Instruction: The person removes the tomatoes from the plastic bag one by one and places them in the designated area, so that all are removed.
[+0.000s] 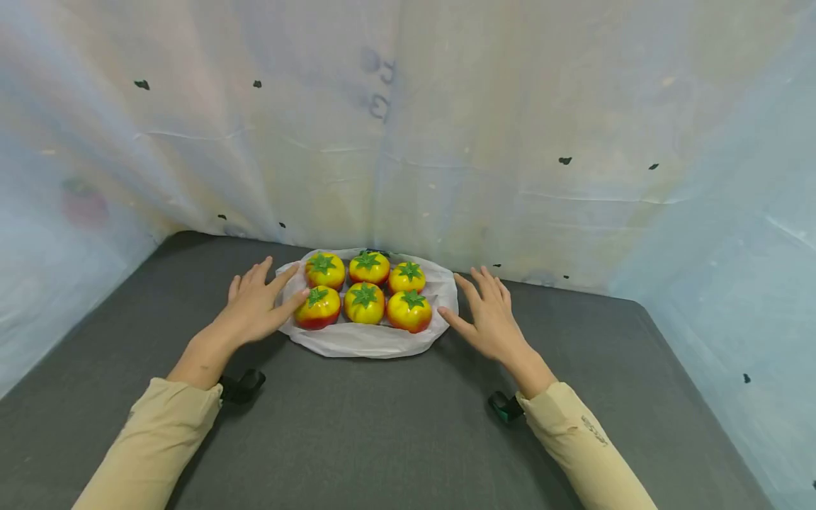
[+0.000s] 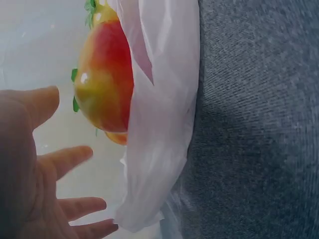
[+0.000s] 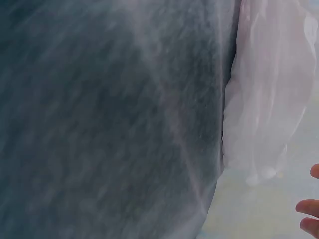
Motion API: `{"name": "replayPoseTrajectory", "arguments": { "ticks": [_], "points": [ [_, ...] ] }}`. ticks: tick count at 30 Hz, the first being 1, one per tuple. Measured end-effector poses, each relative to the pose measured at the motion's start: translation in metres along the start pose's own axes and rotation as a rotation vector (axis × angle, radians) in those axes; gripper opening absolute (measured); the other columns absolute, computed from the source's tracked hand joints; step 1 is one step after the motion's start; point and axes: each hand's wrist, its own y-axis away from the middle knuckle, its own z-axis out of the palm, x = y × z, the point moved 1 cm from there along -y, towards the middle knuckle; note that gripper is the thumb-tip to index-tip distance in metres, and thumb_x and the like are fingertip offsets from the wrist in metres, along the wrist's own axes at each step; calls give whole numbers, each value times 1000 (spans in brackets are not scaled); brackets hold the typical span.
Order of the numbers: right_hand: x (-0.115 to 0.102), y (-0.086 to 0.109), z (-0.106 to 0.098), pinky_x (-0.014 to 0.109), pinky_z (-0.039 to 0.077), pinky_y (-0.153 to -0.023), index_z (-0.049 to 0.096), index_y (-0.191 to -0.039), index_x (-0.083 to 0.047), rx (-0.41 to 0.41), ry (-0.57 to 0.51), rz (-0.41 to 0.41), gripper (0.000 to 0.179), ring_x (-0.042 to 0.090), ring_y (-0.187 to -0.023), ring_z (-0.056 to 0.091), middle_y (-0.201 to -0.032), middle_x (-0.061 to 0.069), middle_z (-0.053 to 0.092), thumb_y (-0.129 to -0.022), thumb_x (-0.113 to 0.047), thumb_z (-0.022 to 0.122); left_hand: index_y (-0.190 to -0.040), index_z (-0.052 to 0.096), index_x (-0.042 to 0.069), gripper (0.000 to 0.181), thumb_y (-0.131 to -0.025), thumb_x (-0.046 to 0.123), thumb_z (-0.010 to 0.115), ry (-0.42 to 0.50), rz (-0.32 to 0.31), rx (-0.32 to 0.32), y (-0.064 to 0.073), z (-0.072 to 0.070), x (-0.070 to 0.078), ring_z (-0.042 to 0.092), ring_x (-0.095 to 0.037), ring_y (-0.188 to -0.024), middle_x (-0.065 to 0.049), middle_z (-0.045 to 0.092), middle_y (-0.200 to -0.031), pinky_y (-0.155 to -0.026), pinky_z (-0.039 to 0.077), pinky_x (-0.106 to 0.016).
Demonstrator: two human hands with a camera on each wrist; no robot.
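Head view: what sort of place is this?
Probably a makeshift work booth: pale sheeting hangs behind and beside a dark grey table, where six shiny tomato-like fruits sit in white plastic.

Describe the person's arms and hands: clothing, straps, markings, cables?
Left sleeve and right sleeve: beige, long, loose. Dark printed marking on the right one. Black band by the left cuff; dark band with some green by the right. Left hand and right hand: ungloved. No cables visible.

Sheet marks [image 1: 380, 106] — illegible, sleeve print [image 1: 594, 430] — illegible
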Motion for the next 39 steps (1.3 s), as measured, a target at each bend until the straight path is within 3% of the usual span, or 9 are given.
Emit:
{"name": "replayPoseTrajectory", "arguments": {
  "ticks": [11,21,28,39],
  "points": [
    [-17,-11,6,58,27,-111,41,-144,-6,-28,-213,-7,65,37,-137,35,-148,21,38,-91,-36,63,-149,33,5,62,-102,46,32,79,2,2,-12,5,-11,23,-59,-131,-39,22,-146,-102,21,-73],
    [-30,-16,11,51,40,-105,46,-141,-6,-46,-336,-32,62,32,-128,47,-141,13,49,-88,-32,68,-142,42,-1,50,-98,22,49,145,48,45,-20,9,-17,43,-47,-116,-36,47,-128,-95,37,-62],
    [-33,-20,11,49,47,-99,48,-140,-5,-77,-436,-6,61,38,-123,52,-140,15,50,-87,-26,70,-142,42,-1,54,-92,15,56,165,3,25,-28,10,-23,44,-48,-115,-36,44,-131,-97,37,-62],
    [-36,-23,15,46,49,-96,51,-136,-3,-118,-441,-15,59,34,-120,55,-137,14,54,-85,-25,72,-150,28,4,67,-90,16,57,280,-71,-107,-33,11,-30,23,-53,-135,-36,23,-149,-107,21,-68]
  ]
}}
